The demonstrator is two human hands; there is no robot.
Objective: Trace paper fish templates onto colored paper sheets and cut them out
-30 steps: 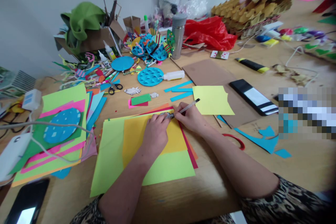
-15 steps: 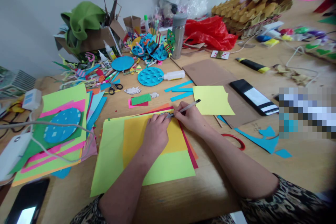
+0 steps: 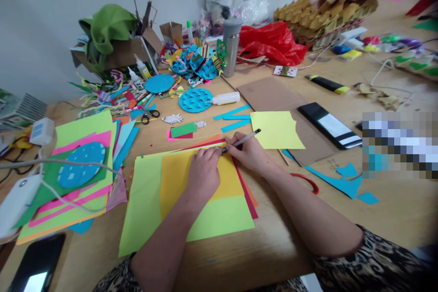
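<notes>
My right hand (image 3: 249,153) is closed round a thin grey pen (image 3: 243,139), whose tip rests at the top edge of an orange-yellow sheet of paper (image 3: 178,178). My left hand (image 3: 202,172) lies on that sheet right beside the pen tip, its fingers curled and pressing something small that I cannot make out. The orange-yellow sheet lies on top of lime-green paper (image 3: 143,205) with red and orange sheets showing at the right edge.
A stack of coloured paper with a blue disc (image 3: 80,169) lies at the left under a white cable. Scissors (image 3: 149,114), a glue bottle (image 3: 226,98), a metal flask (image 3: 232,47), blue discs, a yellow sheet (image 3: 275,130), cardboard, a red-handled tool (image 3: 308,182) and a phone (image 3: 34,269) surround the paper.
Hardly anything has changed. Both hands stay at the top edge of the orange-yellow sheet; the pen has shifted only slightly.
</notes>
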